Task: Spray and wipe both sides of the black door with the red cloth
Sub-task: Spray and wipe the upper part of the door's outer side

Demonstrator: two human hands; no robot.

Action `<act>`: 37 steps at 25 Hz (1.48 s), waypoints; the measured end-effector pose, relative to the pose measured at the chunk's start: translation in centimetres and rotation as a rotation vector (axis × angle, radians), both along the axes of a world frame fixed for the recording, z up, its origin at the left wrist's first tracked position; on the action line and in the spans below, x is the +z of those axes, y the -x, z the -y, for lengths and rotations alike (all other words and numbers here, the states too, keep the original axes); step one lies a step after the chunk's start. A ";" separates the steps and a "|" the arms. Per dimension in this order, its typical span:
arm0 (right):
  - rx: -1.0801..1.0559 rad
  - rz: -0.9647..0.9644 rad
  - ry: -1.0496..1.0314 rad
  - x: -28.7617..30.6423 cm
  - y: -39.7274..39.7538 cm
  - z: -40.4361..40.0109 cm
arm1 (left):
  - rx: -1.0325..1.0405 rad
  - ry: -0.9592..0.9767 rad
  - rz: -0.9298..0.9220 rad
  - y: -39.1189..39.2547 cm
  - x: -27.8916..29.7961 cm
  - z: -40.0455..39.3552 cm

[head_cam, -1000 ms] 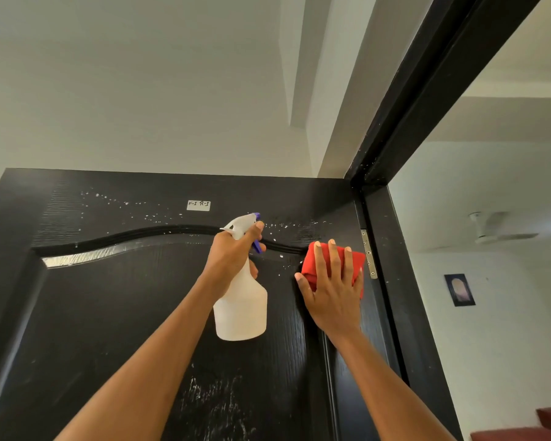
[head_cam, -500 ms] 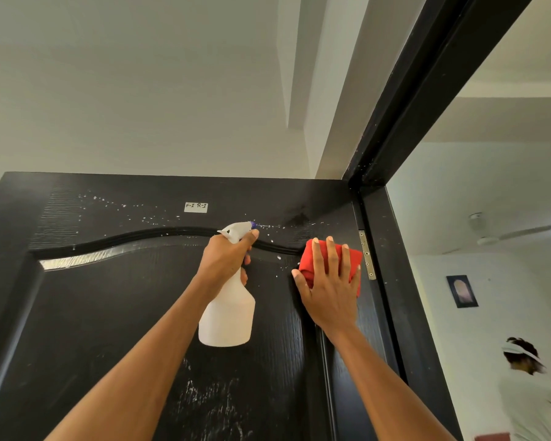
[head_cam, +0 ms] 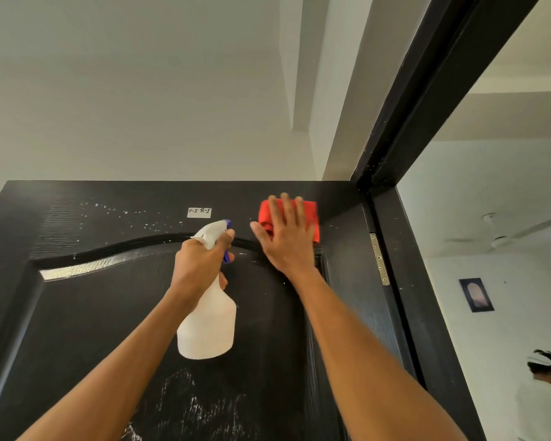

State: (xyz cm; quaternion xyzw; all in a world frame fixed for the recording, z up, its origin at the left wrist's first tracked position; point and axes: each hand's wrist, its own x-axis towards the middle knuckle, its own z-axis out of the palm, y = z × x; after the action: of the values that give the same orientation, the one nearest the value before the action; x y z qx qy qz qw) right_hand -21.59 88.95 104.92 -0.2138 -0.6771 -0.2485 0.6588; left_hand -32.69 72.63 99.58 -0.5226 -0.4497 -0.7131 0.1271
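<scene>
The right hand [head_cam: 288,237], fingers flat, has slid the red cloth [head_cam: 303,214] up from the moulding to the black door [head_cam: 77,313]'s top rail, upper centre — wiping underway — while the left hand [head_cam: 201,265] grips the spray bottle [head_cam: 209,326].

Black wood-grain door [head_cam: 86,313] w/ raised curved moulding, standing open, hinged at right to black frame [head_cam: 404,281] by a small metal hinge [head_cam: 378,259]. Directly on it: small white paper label [head_cam: 199,212] w/ handwriting near top edge; white droplets/specks [head_cam: 121,213] across upper panel; whitish streaks [head_cam: 188,405] lower centre. Folded red cloth [head_cam: 309,214] pressed flat against top right.
</scene>
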 end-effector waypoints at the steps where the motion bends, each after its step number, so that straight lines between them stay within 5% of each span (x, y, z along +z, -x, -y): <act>1: -0.001 0.098 -0.046 0.5 1.5 0.7 | 0.010 -0.018 0.010 0.3 0.1 0.2; 6: -0.106 0.291 -0.179 0.9 0.8 -0.9 | -0.022 0.007 0.009 0.5 0.3 0.1; 11: -0.173 -0.023 0.085 1.7 -5.8 -4.3 | -0.028 0.017 -0.034 -0.5 0.7 -0.3; 16: -0.167 -0.299 0.145 -4.1 -6.7 -5.4 | -0.039 0.046 -0.036 -1.6 1.0 -0.2; 19: -0.165 -0.208 0.092 -5.4 -5.5 -5.2 | -0.052 0.051 -0.044 -2.4 1.6 -0.2; 27: -0.155 0.198 -0.030 5.9 -3.0 -2.2 | -0.002 -0.064 0.011 -3.3 5.3 -0.6; 33: -0.188 -0.061 0.072 8.3 -11.8 -8.0 | 0.005 -0.017 -0.055 -4.3 5.3 -1.6; 37: -0.167 -0.175 0.136 4.0 -11.2 -8.1 | 0.023 -0.001 -0.070 -4.3 4.1 -1.3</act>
State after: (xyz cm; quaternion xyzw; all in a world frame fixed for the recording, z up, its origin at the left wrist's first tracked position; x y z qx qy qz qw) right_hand -10.36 97.08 108.93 -0.3347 -0.6121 -0.2363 0.6764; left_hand -28.41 73.92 103.65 -0.5418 -0.4504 -0.6933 0.1511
